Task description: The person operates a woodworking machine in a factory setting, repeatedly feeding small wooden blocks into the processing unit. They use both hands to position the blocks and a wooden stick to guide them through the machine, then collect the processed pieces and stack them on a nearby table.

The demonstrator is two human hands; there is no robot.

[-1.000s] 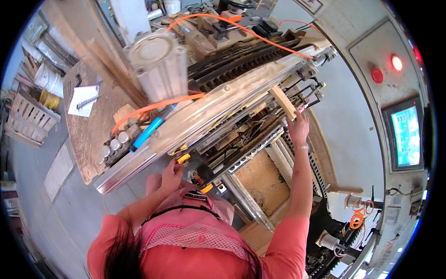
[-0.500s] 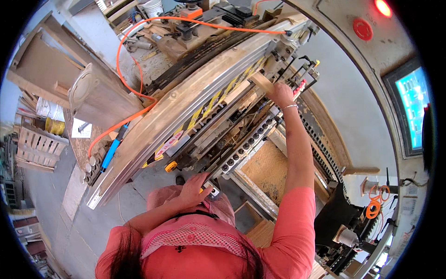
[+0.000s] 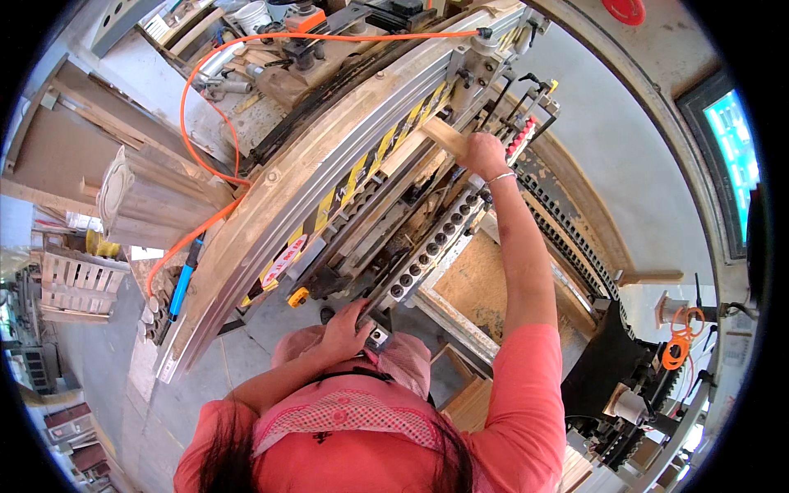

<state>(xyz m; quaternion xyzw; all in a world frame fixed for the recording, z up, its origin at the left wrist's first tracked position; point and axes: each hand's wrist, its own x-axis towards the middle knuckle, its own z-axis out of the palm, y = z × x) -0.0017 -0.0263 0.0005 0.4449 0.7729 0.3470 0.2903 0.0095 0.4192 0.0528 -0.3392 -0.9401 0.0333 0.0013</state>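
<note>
Strip, wooden, is located at the right hand, with its free end pointing away from the fingers toward the striped beam. The right hand is closed around the near end of the strip. Whether the free end rests on the machine or hangs just above it cannot be told from this angle.

The left hand lies at the near end of the knob rail, close beside the end block. Its fingers are curled and appear to touch the metal; their undersides are hidden, so a firm grasp cannot be confirmed.

Below the right wrist is the sawdust tray. Just beyond the right hand stand the red knobs.

Cautions:
1. Tilt. The strip is gripped at one end only. A loose or twisted grip could let the free end dip into the gaps of the machine or strike the striped beam.
2. Snagging. The bracelet sits near the knob rail. Lowering the right wrist could catch it on a projecting part.
3. Pinching. If the knob rail shifts, the left hand could be trapped against the end block.
4. Reach. The right arm is extended well forward of the body; overreaching could reduce control of the strip.
</note>
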